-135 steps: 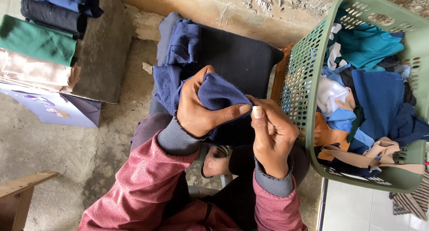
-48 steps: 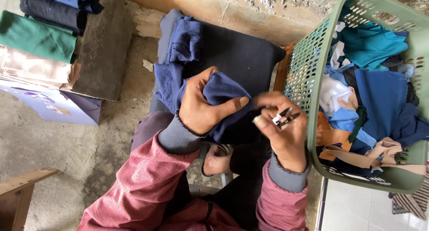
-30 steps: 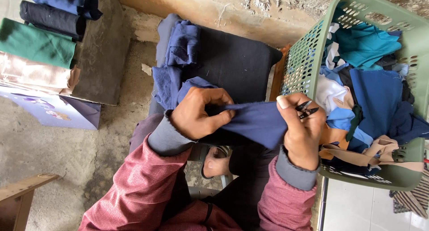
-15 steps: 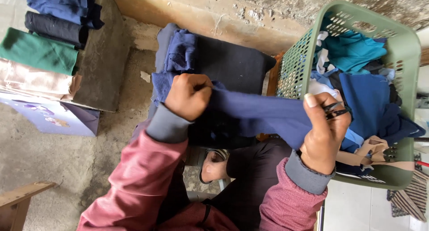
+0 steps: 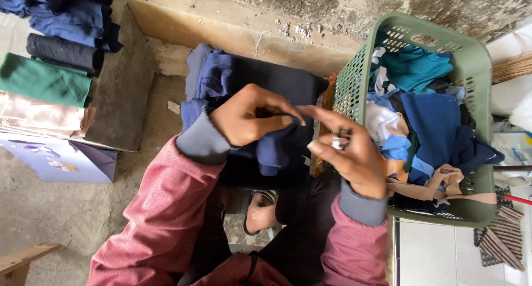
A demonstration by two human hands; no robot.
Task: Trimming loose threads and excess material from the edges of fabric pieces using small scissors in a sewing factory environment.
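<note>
Two hands work at one navy cloth piece point(image 5: 277, 150), which hangs over our lap beside the green laundry basket point(image 5: 479, 59). Our left hand point(image 5: 249, 120) is clamped on its upper edge; our right hand point(image 5: 352, 153), a little apart, pinches small dark snips point(image 5: 342, 139). We judge the cloth light, soft and floppy, best gripped at a hem. Rightward the basket wall crowds us; leftward, toward the folded stacks point(image 5: 47, 81), lies more room.

Navy cloth point(image 5: 277, 147) bunched again, no longer stretched; right hand point(image 5: 349, 153) released it, moved inward.
</note>
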